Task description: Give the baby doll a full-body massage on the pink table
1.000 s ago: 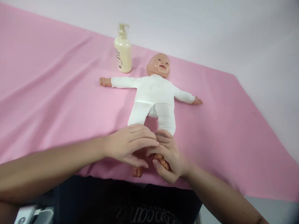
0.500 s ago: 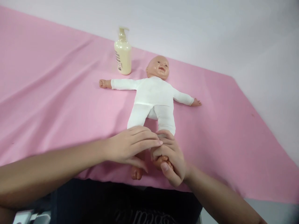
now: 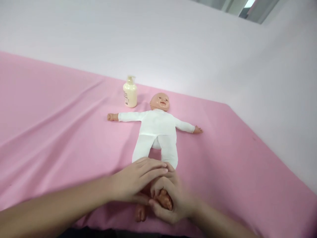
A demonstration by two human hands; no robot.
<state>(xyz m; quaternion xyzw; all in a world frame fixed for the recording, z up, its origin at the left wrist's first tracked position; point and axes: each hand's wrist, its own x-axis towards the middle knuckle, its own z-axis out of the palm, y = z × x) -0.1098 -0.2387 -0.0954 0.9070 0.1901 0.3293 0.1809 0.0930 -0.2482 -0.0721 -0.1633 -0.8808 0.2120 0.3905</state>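
A baby doll (image 3: 158, 124) in white cloth lies on its back, arms spread and head away from me. My right hand (image 3: 170, 198) is wrapped round the doll's foot (image 3: 163, 199) on the right, with the brown toes showing between thumb and fingers. Across the doll's lower legs reaches my left hand (image 3: 140, 177), its fingers stretched out and touching the back of my right fingers. Its thumb points toward the held foot. The other foot (image 3: 140, 213) shows below my left hand, resting on the pink cloth. Both hands hide the lower legs.
A pale yellow pump bottle (image 3: 130, 93) stands upright left of the doll's head. Pink cloth (image 3: 223, 165) covers the table, with creases at the left. Behind the table's far edge is a white surface (image 3: 148, 43).
The view has tilted up, so the doll and bottle sit lower in the picture. My right thumb has moved left round the foot, toward my left thumb. The left hand keeps its pose.
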